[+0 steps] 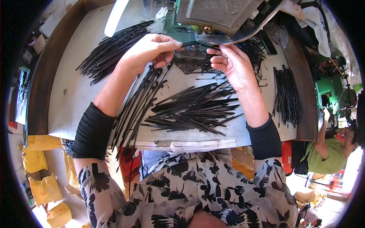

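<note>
Both my hands are raised to the green-based press machine (172, 26) at the back of the table. My left hand (154, 49) pinches the end of a thin black strip (188, 44) between thumb and finger. On the other side, my right hand (235, 64) is closed on a thin black piece at the die, its lower fingers curled loosely. Whether both hands hold the same strip, I cannot tell. Below the left hand a loose bundle of long black strips (142, 97) slants over the table's front edge. A pile of shorter black strips (194, 108) lies between my forearms.
Another heap of black strips (114, 49) lies at the back left. A bundle (287, 95) rests at the far right, near the table's raised brown edge (307, 98). Yellow bags (45, 190) stand on the floor at left. A person in green (323, 157) sits at the right.
</note>
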Available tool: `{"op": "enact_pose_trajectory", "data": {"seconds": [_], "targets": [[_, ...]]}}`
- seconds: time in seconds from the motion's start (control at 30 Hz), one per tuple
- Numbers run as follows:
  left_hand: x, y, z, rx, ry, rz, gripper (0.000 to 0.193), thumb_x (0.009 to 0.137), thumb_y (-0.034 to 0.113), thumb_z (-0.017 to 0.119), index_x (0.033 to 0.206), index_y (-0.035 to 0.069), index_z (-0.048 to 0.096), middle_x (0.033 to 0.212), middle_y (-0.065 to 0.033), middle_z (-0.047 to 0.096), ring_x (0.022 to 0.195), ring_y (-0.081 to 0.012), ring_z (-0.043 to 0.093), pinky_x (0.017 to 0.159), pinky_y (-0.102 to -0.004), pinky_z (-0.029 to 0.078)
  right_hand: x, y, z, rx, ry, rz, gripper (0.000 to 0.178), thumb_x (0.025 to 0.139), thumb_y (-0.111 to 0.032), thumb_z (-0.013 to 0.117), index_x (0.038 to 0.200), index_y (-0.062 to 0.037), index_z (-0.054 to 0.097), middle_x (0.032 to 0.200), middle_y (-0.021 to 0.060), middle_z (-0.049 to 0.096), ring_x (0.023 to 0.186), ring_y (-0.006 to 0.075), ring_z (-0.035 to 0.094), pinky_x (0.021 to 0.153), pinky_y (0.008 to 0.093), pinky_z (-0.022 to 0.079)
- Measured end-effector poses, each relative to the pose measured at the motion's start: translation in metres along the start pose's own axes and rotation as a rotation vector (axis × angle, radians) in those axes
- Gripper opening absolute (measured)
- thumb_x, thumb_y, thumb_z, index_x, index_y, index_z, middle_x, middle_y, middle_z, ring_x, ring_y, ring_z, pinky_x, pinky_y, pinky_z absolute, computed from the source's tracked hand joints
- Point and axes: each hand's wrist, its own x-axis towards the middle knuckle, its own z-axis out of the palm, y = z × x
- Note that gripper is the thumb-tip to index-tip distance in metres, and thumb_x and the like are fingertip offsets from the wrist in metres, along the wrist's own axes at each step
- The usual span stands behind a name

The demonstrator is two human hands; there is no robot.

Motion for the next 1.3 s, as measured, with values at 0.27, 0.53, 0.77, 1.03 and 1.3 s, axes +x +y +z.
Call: {"op": "enact_pose_trajectory", "data": {"seconds": [0.27,0.53,0.77,1.03,1.3], "targets": [[0.0,0.005,0.0,0.087,0.017,-0.001,0.028,0.085,0.032,0.061,0.087,0.003,0.063,0.052,0.0046,0.042,0.039,-0.0023,0.033,0.037,-0.0195,0.02,0.002,0.001,-0.002,-0.01,-0.004,0.021,0.021,0.091,-0.014,0.05,0.101,0.0039,0.053,0.098,0.0232,0.061,0.074,0.0238,0.066,0.063,0.0303,0.057],[-0.005,0.007,-0.001,0.149,0.033,0.053,0.027,0.085,0.031,0.06,0.082,0.004,0.061,0.05,0.0044,0.041,0.037,-0.0021,0.031,0.036,-0.0204,0.019,0.005,0.005,-0.006,0.033,-0.015,0.093,0.022,0.093,-0.011,0.045,0.108,0.0038,0.052,0.099,0.0246,0.061,0.075,0.0231,0.066,0.064,0.0309,0.058],[-0.01,0.015,-0.007,0.267,-0.044,0.142,0.031,0.085,0.03,0.06,0.088,0.0,0.064,0.047,0.0043,0.04,0.035,-0.0022,0.032,0.034,-0.0204,0.021,0.0,-0.002,0.002,-0.071,0.054,-0.149,0.02,0.089,-0.008,0.049,0.106,0.0029,0.053,0.101,0.0165,0.061,0.09,0.026,0.063,0.076,0.0368,0.054],[-0.012,0.009,0.006,0.378,-0.243,0.089,0.029,0.084,0.028,0.06,0.087,-0.001,0.067,0.047,0.0019,0.045,0.036,-0.0024,0.036,0.035,-0.0194,0.027,-0.03,-0.001,0.045,-1.147,-0.225,-0.236,0.023,0.08,-0.012,0.065,0.099,0.0003,0.062,0.083,0.0109,0.066,0.075,0.011,0.061,0.07,0.0248,0.048],[-0.021,0.016,-0.005,0.459,-0.155,0.108,0.038,0.076,0.038,0.068,0.083,0.001,0.068,0.052,0.0003,0.05,0.04,-0.0038,0.041,0.038,-0.0188,0.031,-0.03,-0.007,0.034,-1.04,-0.239,-0.153,0.023,0.084,-0.012,0.058,0.102,0.0016,0.061,0.074,0.0069,0.066,0.062,0.0094,0.058,0.058,0.0239,0.045]]}}
